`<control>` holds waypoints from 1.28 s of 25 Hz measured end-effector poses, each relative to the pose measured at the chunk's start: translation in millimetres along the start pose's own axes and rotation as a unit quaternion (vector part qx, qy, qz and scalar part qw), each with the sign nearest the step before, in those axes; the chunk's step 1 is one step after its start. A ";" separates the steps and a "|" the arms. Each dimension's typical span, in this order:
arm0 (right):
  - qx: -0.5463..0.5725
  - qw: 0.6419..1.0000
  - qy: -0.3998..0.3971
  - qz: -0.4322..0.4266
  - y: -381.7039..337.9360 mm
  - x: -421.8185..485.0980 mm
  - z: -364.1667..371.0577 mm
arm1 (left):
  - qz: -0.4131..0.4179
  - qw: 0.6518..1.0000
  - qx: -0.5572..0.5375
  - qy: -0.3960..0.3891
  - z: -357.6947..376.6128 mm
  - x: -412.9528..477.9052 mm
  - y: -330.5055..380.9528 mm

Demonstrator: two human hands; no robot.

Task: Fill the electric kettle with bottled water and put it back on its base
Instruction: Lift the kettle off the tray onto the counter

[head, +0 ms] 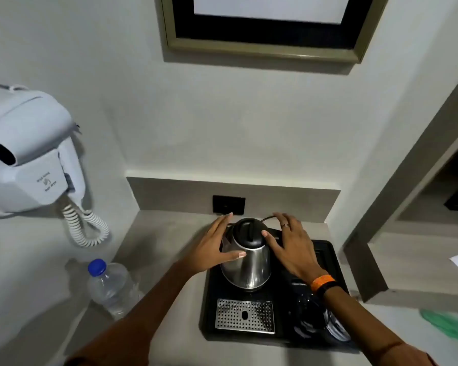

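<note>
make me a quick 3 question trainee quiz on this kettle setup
1. True or false: the kettle lid is open.
2. Where does the water bottle stand? A) on the black tray B) on the counter left of the tray C) in a hand
3. Which wrist wears the orange band?

Key:
1. False; the lid is shut, with the left hand and right hand spread at the kettle's sides.
2. B
3. Right

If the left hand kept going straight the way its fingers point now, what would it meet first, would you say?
The left hand points up and away along the kettle's left side, thumb on its steel body. Going straight on, it would probably reach the black wall socket first, though depth is hard to judge.
</note>
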State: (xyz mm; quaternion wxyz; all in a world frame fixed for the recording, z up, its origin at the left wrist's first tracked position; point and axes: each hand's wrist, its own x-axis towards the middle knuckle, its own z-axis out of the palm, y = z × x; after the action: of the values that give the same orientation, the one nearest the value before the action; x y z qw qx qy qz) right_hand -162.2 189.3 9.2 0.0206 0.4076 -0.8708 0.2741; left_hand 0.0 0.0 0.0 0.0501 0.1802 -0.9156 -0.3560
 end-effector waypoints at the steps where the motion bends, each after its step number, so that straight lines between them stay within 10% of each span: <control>1: 0.024 1.000 -0.004 0.014 3.3 -4.0 1.5 | -0.013 0.999 -0.029 -0.015 5.7 -0.2 0.4; 18: 0.215 0.974 -0.035 -0.065 -23.3 31.3 -8.1 | -0.072 0.967 -0.174 0.170 -5.5 -10.9 -8.3; 32: 0.247 0.907 -0.303 -0.158 -134.4 117.7 103.4 | -0.221 0.878 -0.231 0.357 -30.4 -64.1 -89.3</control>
State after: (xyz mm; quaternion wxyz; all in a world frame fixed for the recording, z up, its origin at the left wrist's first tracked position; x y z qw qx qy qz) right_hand -124.3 -13.6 13.8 -0.3020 0.5955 -0.6638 0.3369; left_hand 92.6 -56.7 -34.9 0.3333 0.4763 -0.6639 -0.4705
